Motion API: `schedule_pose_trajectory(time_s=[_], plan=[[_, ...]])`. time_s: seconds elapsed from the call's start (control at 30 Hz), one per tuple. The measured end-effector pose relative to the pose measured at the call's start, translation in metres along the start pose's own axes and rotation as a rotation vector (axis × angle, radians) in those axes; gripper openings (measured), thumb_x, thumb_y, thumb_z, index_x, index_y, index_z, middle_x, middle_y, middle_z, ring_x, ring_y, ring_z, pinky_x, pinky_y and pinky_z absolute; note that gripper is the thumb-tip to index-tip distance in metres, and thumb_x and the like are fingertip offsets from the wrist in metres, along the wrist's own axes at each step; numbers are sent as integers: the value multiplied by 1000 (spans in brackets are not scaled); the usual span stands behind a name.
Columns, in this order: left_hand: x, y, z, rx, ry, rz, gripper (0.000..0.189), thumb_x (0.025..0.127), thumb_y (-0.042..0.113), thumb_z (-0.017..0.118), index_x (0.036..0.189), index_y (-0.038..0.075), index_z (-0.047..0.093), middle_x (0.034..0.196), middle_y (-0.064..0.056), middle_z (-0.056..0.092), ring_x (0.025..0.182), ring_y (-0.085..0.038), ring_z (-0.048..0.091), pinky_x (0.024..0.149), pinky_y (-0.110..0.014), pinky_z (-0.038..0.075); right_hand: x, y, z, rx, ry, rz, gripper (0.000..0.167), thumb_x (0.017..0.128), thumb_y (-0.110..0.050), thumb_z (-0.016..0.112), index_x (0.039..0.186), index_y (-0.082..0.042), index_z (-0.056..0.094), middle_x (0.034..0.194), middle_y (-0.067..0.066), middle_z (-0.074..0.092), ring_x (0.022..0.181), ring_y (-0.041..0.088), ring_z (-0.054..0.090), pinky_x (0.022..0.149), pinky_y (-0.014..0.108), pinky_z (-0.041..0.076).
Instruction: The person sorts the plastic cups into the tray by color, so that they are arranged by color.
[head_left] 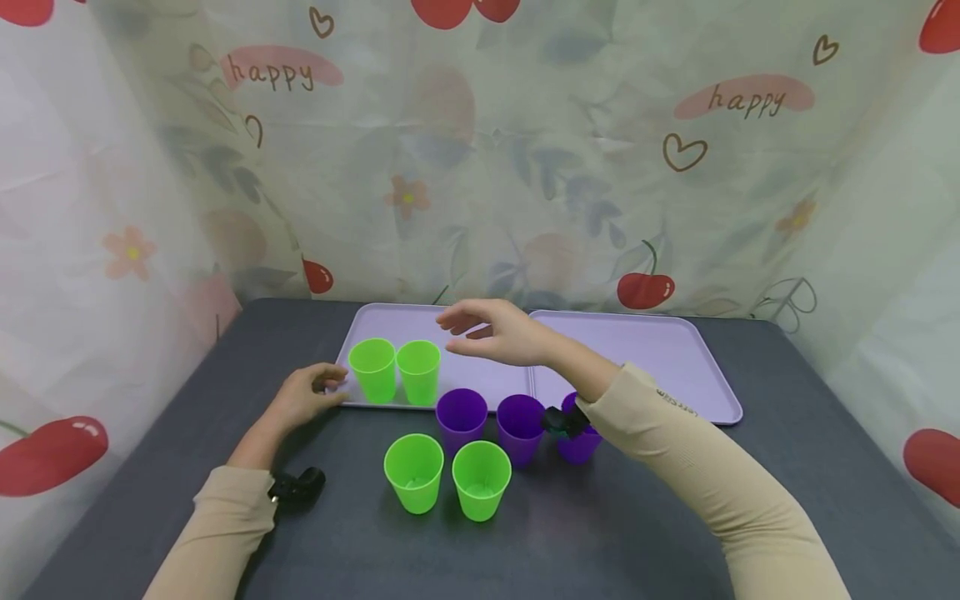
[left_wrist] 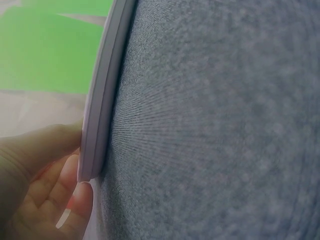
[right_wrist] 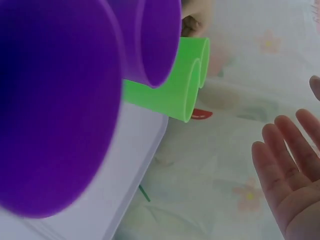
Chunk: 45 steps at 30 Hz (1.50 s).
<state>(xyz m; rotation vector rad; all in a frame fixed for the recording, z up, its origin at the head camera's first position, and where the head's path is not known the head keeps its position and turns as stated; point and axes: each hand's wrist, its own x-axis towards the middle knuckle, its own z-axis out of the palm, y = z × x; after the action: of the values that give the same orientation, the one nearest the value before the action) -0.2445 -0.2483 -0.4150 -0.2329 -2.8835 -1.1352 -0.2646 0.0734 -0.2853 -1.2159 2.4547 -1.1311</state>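
Two green cups [head_left: 372, 371] stand side by side on the left half of a lilac tray [head_left: 390, 320]. My left hand [head_left: 303, 395] grips that tray's near left corner, its thumb [left_wrist: 60, 140] against the rim and the fingers around the corner. Over the same tray, right of these cups, my right hand [head_left: 498, 332] hovers with its fingers extended and holds nothing. Just in front of the trays are three purple cups: one at the left [head_left: 461, 419], one in the middle [head_left: 520, 427], and one [head_left: 579, 446] partly hidden by the right sleeve and wrist camera. Nearer me stand two more green cups [head_left: 414, 473].
A second lilac tray [head_left: 637, 350] adjoins the first on the right. Both lie on a dark grey tabletop [head_left: 337, 550]. A printed curtain [head_left: 480, 167] with cherries, flowers and hearts encloses the back and sides.
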Motion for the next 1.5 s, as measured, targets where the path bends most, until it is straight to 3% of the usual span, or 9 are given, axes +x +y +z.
schedule_pose_trajectory(time_s=[0.4, 0.77, 1.17, 1.4, 1.5], plan=[[0, 0, -1, -15, -9, -12, 38, 84, 11, 67, 117, -7, 58, 115, -27, 61, 105, -39, 59, 89, -48, 47, -50, 6, 0, 49, 61, -26, 35, 87, -11, 64, 121, -4, 58, 121, 11, 62, 109, 22, 61, 94, 35, 50], [-1, 0, -1, -12, 1, 8, 37, 84, 11, 67, 115, -7, 58, 113, -27, 62, 103, -38, 59, 89, -49, 46, -83, 6, 12, 104, 75, -44, 40, 83, -10, 68, 122, -5, 58, 120, 11, 63, 110, 20, 62, 94, 32, 50], [-2, 2, -2, -10, -10, -4, 40, 85, 16, 68, 117, -5, 58, 115, -25, 62, 106, -39, 58, 90, -49, 46, -104, 8, 34, 128, -2, -76, 49, 82, -16, 71, 124, 1, 53, 123, 17, 60, 113, 30, 58, 95, 31, 49], [-2, -4, -3, -31, 6, 53, 43, 82, 26, 71, 112, -3, 61, 109, -24, 64, 99, -37, 60, 82, -45, 49, -110, 13, 49, 113, -44, -83, 52, 81, -20, 72, 125, 1, 53, 124, 18, 60, 113, 32, 58, 95, 29, 49], [-2, -2, -2, -29, 1, 29, 41, 83, 23, 69, 114, -3, 60, 111, -23, 64, 102, -37, 60, 84, -45, 48, -112, 14, 53, 116, -53, -75, 55, 81, -23, 73, 126, 0, 52, 125, 17, 59, 115, 31, 58, 95, 30, 48]])
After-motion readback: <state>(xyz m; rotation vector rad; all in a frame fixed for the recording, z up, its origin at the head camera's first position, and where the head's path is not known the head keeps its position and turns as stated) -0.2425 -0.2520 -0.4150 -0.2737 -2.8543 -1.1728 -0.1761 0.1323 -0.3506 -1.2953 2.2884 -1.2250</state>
